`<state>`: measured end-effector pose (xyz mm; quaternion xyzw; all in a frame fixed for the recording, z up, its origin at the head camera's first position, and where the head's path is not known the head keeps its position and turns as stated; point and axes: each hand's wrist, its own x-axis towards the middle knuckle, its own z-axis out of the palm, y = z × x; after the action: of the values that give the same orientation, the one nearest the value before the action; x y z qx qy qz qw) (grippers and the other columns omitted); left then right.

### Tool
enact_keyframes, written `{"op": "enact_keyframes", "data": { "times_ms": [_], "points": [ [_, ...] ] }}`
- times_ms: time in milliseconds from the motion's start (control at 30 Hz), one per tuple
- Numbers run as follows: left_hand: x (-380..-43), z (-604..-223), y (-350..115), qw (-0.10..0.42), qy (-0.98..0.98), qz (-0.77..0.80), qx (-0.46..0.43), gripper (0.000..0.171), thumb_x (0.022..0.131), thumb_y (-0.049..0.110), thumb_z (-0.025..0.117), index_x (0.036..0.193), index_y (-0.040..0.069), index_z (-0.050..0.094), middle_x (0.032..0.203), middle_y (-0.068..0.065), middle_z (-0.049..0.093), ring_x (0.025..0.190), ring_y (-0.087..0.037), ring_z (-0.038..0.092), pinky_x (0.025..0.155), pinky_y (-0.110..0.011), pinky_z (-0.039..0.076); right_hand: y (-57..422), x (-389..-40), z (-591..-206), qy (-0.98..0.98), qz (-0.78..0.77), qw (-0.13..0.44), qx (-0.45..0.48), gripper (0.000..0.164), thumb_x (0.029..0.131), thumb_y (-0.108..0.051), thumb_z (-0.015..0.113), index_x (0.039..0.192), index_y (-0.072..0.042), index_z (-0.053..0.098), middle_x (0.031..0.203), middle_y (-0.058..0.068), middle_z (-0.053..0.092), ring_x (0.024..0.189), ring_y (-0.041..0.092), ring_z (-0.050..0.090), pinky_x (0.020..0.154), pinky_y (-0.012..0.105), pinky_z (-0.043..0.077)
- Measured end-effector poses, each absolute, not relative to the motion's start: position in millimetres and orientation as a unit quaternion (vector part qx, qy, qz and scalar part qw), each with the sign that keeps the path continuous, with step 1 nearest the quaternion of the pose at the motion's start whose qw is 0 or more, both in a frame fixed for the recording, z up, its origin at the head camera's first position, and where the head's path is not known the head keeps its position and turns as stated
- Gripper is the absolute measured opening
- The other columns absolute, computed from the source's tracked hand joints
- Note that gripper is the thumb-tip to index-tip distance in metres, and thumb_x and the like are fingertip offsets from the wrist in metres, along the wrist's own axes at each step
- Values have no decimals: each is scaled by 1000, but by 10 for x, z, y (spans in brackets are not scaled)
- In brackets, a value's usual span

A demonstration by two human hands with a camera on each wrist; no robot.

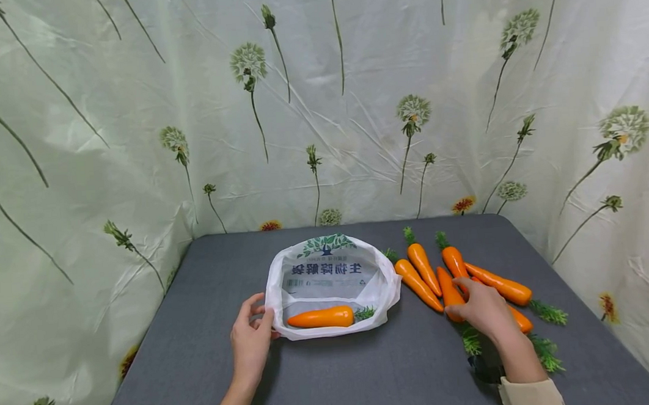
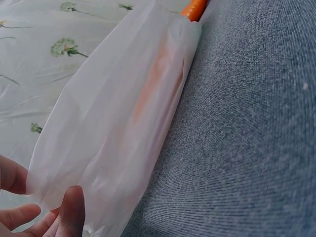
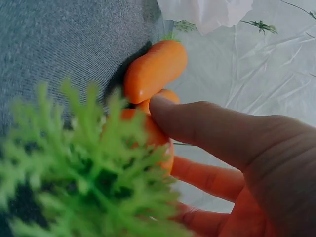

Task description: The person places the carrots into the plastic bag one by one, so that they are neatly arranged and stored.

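A white plastic bag with green leaf print and dark lettering stands with its mouth spread wide. One orange carrot with a green top lies inside it. My left hand pinches the bag's left edge, thumb on one side and fingers on the other in the left wrist view. On the right, my right hand holds a carrot from above, its thumb and fingers on opposite sides. That carrot's leafy top fills the lower left of the right wrist view and partly hides the carrot's body.
Several more carrots lie around my right hand, among them a slanted carrot beside the bag and another carrot at the far right. All rest on a dark grey table. A pale curtain with dandelion print hangs behind.
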<state>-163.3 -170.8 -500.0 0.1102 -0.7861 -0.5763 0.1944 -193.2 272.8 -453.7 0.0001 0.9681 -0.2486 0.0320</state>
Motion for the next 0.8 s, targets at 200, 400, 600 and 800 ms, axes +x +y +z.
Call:
{"op": "enact_keyframes", "data": {
  "times_ms": [200, 400, 600, 800],
  "points": [
    [-1630, -4995, -1703, 203, -784, -577, 106, 37, 96, 10, 66, 133, 11, 58, 102, -11, 64, 61, -20, 63, 54, -29, 57, 2704, -1942, -4567, 967, -252, 36, 4, 79, 82, -33, 83, 143, 4, 49, 105, 20, 67, 66, 23, 52, 56, 36, 41],
    [-1622, -4977, -1704, 190, -781, -585, 109, 38, 96, 12, 66, 134, 12, 58, 103, -11, 64, 63, -22, 63, 55, -29, 58, 2714, -1942, -4595, 964, -264, 35, 8, 79, 82, -33, 83, 143, 4, 48, 95, 15, 69, 63, 21, 51, 55, 35, 41],
    [-1618, -4978, -1699, 192, -781, -585, 106, 39, 96, 11, 66, 134, 11, 58, 103, -11, 64, 62, -21, 63, 55, -29, 58, 2749, -1924, -4568, 960, -278, 38, 10, 80, 82, -32, 82, 145, 4, 47, 101, 20, 69, 71, 24, 58, 56, 36, 45],
    [-1622, -4996, -1700, 196, -780, -585, 105, 38, 96, 9, 66, 133, 10, 58, 102, -11, 63, 61, -21, 62, 55, -30, 58, 2777, -1922, -4508, 953, -297, 50, 16, 80, 83, -28, 79, 149, 0, 43, 72, 10, 60, 56, 19, 47, 50, 33, 40]
  ]
}}
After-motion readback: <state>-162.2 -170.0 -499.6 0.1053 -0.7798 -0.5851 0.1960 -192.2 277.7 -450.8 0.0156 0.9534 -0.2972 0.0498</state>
